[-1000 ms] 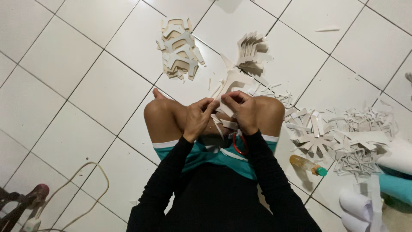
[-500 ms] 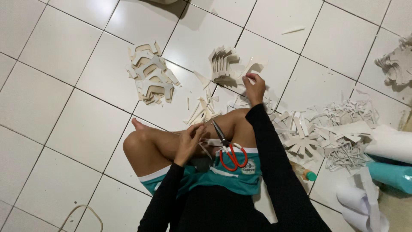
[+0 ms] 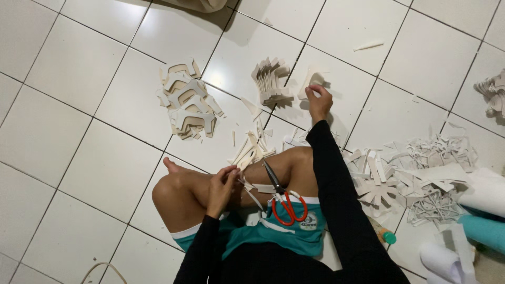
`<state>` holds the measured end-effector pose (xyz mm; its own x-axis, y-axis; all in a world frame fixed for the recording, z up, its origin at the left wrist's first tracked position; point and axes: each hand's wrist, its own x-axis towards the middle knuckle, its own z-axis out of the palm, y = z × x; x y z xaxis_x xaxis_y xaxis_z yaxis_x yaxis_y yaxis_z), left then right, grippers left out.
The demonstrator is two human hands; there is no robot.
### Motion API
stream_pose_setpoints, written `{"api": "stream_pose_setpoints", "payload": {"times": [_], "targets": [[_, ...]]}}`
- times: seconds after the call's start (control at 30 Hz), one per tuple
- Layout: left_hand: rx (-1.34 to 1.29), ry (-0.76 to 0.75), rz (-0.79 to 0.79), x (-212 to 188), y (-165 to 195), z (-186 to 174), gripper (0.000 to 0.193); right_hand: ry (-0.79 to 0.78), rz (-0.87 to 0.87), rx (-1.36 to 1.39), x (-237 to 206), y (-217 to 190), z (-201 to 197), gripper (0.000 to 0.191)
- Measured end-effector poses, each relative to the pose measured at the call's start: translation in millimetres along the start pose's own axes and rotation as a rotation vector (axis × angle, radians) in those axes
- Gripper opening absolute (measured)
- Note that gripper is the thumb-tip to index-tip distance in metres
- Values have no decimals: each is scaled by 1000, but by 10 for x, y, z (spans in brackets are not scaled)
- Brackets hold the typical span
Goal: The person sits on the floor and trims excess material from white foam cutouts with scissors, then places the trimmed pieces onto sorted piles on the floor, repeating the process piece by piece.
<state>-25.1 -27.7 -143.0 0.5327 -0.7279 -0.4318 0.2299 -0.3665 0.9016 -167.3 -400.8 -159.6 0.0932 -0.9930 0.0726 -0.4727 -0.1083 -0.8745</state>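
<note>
1. Clearly, the right hand (image 3: 319,102) is stretched out to the floor, fingers pinched on a pale cut-out piece (image 3: 310,80) just beside a neat stack of cut-outs (image 3: 271,81).
2. Near the knee, the left hand (image 3: 221,189) pinches thin offcut strips (image 3: 251,150).
3. Red-handled scissors (image 3: 284,202) rest on the lap, untouched.
4. That piece looks light, thin and bendy, probably foam sheet; its narrow arms could crease or tear, so a hold on the broadest part seems safest.
5. More scraps (image 3: 415,179) lie on the tiled floor (image 3: 68,105).
</note>
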Motion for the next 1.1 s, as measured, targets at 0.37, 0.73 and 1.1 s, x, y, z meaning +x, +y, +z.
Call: {"api": "stream_pose_setpoints", "payload": {"times": [0.37, 0.73, 1.1], "targets": [[503, 105, 504, 1833, 1072, 832, 46, -232, 8, 16, 0, -609, 186, 20], [449, -76, 367, 2295, 1190, 1189, 71, -441, 49, 155, -149, -805, 90, 21], [421, -25, 427, 1874, 944, 1091, 53, -472, -78, -60, -245, -412, -101, 26]]}}
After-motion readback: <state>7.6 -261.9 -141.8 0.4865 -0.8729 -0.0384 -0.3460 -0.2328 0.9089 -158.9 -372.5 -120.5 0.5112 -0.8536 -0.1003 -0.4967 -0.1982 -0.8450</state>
